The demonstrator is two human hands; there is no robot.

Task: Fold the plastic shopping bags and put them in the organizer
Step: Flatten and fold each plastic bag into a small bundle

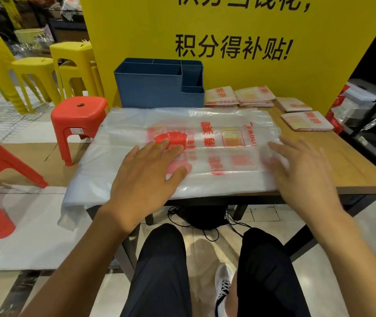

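A clear plastic bag (136,124) with red print lies flat along the table's (351,165) near edge, its long axis running left to right and its left end hanging over the left edge. The left hand (146,177) presses it with straight, spread fingers; the right hand (301,170), blurred, rests open-fingered on its right end. The blue organizer (155,92) stands at the far edge, folded bags (255,97) beside it.

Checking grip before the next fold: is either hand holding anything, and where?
Nothing is gripped. The left hand lies flat on the plastic bag; the blurred right hand is open at its right end.
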